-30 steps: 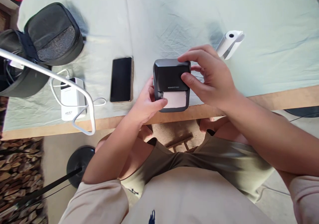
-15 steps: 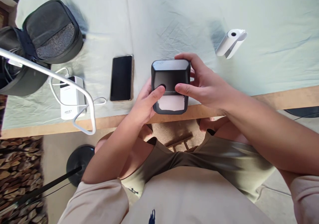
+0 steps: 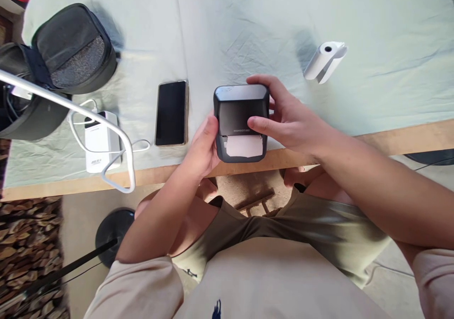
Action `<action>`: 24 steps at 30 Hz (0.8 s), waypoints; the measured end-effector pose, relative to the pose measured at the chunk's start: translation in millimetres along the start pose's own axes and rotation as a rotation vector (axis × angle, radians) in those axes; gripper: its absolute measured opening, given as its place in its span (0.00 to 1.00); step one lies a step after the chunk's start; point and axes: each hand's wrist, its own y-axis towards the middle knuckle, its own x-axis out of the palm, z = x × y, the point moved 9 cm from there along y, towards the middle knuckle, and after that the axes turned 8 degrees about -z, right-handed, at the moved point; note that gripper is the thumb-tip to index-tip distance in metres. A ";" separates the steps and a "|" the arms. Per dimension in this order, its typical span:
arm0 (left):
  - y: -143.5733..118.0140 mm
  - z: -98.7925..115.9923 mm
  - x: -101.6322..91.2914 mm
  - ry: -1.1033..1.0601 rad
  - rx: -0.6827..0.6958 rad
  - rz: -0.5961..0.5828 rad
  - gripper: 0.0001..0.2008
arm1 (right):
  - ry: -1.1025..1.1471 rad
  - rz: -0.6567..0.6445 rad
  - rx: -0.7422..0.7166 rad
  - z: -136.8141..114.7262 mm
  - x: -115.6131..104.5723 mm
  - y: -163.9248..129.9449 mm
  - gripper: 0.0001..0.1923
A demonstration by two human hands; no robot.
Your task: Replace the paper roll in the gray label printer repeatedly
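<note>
A black label printer (image 3: 241, 120) is gripped at the centre of the frame, at the tabletop's (image 3: 390, 142) near edge, by the left hand (image 3: 203, 149) and right hand (image 3: 289, 120). White paper (image 3: 244, 145) is seen at its slot. A smartphone (image 3: 171, 113) lies just left; a paper roll (image 3: 323, 61) lies upper right.

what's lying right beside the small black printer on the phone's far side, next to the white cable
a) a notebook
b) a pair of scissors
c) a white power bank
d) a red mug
c, a white power bank with a white cable looped by it lies past the phone from the printer.
</note>
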 end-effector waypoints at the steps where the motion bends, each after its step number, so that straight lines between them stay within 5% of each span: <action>1: 0.6 -1.4 -2.0 -0.017 -0.006 0.027 0.28 | 0.002 0.024 0.005 1.6 -2.7 0.0 0.30; 5: 1.7 2.4 -8.5 0.015 0.051 0.113 0.22 | -0.040 0.117 -0.015 -2.1 -14.3 -2.4 0.28; 10: 4.7 3.8 -11.7 -0.021 0.032 0.102 0.22 | -0.093 -0.015 -0.091 -15.5 -5.7 -6.5 0.45; 15: 5.8 4.1 -13.0 -0.052 -0.001 0.110 0.20 | -0.215 -0.008 -0.116 -20.5 -8.3 -12.1 0.50; 20: 7.1 0.5 -14.3 -0.044 -0.023 0.166 0.17 | -0.378 0.142 -0.148 -38.4 -23.4 -17.4 0.41; 24: 6.6 0.8 -11.3 -0.022 -0.021 0.121 0.20 | -0.428 0.354 -0.114 -51.8 -39.8 -21.1 0.24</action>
